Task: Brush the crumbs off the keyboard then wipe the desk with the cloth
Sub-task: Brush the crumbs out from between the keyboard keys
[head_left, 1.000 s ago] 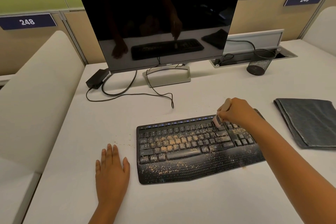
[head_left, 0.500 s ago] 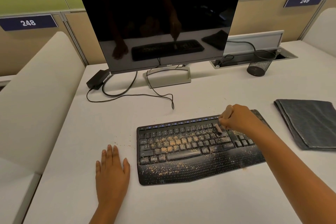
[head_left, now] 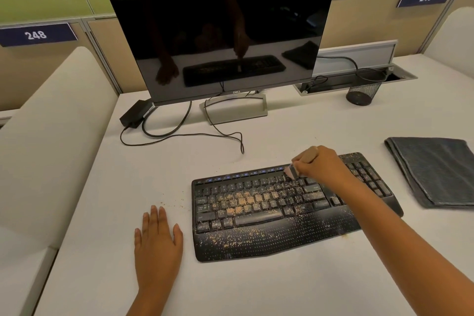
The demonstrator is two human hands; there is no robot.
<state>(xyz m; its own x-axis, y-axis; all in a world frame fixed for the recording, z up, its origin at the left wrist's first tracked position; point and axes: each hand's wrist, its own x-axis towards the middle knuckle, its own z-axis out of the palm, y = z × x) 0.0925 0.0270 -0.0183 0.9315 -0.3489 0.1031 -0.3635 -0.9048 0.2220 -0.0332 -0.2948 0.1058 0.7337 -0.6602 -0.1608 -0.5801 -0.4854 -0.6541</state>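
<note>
The person is at the brushing step, and most of it lies ahead: crumbs [head_left: 239, 204] sit thick on the middle keys of the black keyboard [head_left: 287, 205] and speckle the palm rest along its near edge. To do this well, I would draw the bristles in short strokes along the key rows, always the same way, so the crumbs leave over one edge and are not pushed down between the keys. A light touch matters; pressing hard would only wedge them in. The number pad at the right end also carries some specks and needs a pass.

The right hand [head_left: 322, 165] is closed round a small brush [head_left: 292, 171], its wooden handle poking out the far side of the fist and the pale bristles touching the far rows of keys right of centre. The left hand [head_left: 157, 241] lies flat on the white desk [head_left: 230, 287], fingers straight, just left of the keyboard and not touching it; it holds nothing. A few stray crumbs dot the desk beside it.

The grey cloth [head_left: 436, 172] lies folded at the right, near the keyboard's right end, untouched for now.
</note>
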